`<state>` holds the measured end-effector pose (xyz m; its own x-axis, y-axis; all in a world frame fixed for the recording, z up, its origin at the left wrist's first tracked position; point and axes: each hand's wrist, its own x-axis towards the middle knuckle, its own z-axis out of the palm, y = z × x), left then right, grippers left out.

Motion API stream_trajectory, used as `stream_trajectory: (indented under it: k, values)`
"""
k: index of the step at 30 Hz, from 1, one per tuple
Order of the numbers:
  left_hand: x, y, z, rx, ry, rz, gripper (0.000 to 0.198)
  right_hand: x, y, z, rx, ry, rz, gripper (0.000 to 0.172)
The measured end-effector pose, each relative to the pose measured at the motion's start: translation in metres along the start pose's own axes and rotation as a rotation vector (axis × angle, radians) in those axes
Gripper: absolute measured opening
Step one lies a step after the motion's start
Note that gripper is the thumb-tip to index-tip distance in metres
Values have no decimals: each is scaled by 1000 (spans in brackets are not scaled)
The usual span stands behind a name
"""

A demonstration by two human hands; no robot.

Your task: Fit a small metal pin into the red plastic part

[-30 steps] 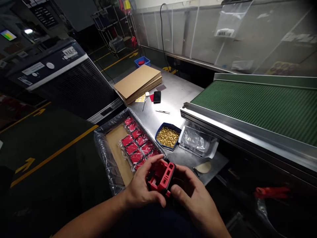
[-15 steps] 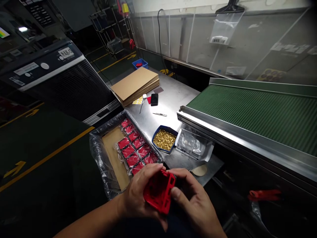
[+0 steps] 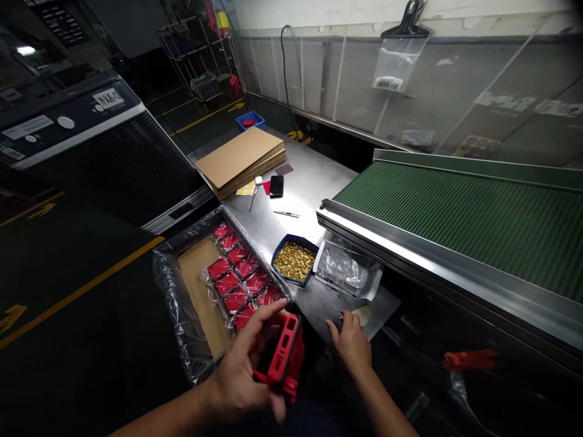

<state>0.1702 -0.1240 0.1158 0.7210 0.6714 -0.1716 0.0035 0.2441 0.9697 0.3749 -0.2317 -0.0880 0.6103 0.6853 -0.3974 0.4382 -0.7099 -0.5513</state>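
left hand (image 3: 239,382) closed on boxy red moulded plastic housing (image 3: 285,355), held at near corner of plastic-lined cardboard tray (image 3: 182,267) of bagged red parts (image 3: 237,279) | right hand (image 3: 350,343) off housing, open, fingers at brushed steel table (image 3: 310,176), just beside beige oval pad (image 3: 363,315)

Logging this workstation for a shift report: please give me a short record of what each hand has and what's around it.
Left hand: holds a red plastic housing
Right hand: open, beside a beige pad
Nearby: plastic-lined box of bagged red parts; blue dish of brass pieces; clear plastic bag
Rest: steel table; green conveyor belt; cardboard sheets; phone
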Motion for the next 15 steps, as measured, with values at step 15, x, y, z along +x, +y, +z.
stream_trajectory:
  k: [15]
  values:
    - [-3,4,-4,-673,-121,-319,87,0,40,36,-299,76,77,35]
